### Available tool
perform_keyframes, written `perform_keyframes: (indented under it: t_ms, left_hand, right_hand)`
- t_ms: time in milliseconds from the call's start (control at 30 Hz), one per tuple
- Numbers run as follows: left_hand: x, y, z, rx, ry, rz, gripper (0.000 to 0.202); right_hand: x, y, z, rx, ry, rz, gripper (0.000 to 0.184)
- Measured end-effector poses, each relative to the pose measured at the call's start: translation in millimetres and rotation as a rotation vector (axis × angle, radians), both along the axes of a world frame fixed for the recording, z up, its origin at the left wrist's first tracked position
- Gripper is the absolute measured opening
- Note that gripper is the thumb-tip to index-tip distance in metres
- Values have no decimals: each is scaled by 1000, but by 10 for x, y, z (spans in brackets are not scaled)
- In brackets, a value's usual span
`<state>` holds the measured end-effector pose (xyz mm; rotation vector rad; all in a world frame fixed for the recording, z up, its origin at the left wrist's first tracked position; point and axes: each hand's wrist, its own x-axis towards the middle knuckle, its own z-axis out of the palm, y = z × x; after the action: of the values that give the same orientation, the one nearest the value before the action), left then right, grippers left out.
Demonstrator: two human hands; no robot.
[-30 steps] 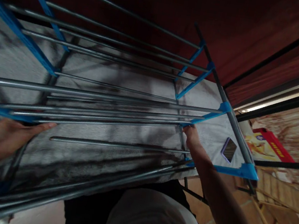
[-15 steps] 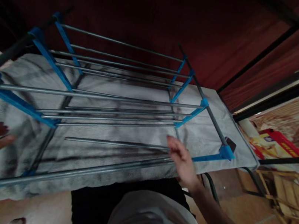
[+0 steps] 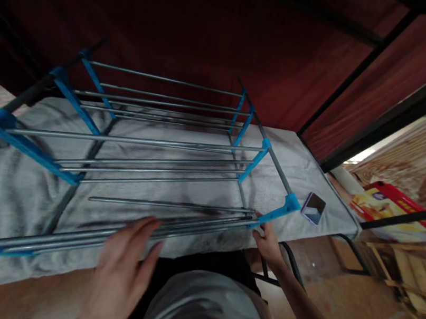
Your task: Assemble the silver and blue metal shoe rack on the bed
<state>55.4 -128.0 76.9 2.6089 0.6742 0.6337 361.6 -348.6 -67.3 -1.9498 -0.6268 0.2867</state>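
A rack of grey metal tubes [image 3: 143, 142] joined by blue plastic brackets lies across the bed. My right hand [image 3: 269, 247] is closed at the lower end of the front right blue bracket [image 3: 280, 210], beside the ends of the front tubes. Over the front tubes [image 3: 65, 239] hovers my left hand [image 3: 120, 268], fingers stretched and thumb apart, slightly blurred; whether its fingertips touch the metal is unclear. One loose tube [image 3: 166, 205] rests on the blanket just behind the front tubes, its right end close to my right hand.
A grey blanket [image 3: 268, 189] covers the bed beneath the rack. The phone [image 3: 313, 208] lies right of the front right bracket. Dark red fabric [image 3: 201, 24] hangs behind. On the right are a red and yellow box [image 3: 386, 206] and folded wooden furniture [image 3: 411, 280].
My left hand has moved right from the far left side to over the front tubes. My right hand has come down and closed on the front right bracket. The view has shifted.
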Motion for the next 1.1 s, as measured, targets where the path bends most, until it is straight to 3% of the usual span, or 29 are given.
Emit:
perform_keyframes:
  t_ms: [133,200,267,433,633,867,967,1100]
  left_hand:
    - [926,-129,-360,15,277,-151,43]
    - [1229,-95,-469,-73,444,-275,40]
    - [1382,-44,-513,-171,487,-376,35]
    - [1407,11,-395,-292,357,-337,25]
    - [1337,-28,-121,-188,329,-387,33]
    - [1273,-38,-127,-132,384,-459,44]
    - [1370,-112,9,-141,411,-475,42]
    - [1682,-328,176,-195,355,-492,31]
  right_hand:
    - [53,131,-38,42,87,109,28]
    - [48,150,-71,44,98,107,30]
    - [47,160,-83,44,103,94,34]
    - [53,196,2,59,82,55,33]
    - [1,180,235,115,69,72,25]
    - [-60,198,612,248,174,79,29]
    - [-55,231,664,269,203,67,25]
    - [-39,252,617,301,190,65,23]
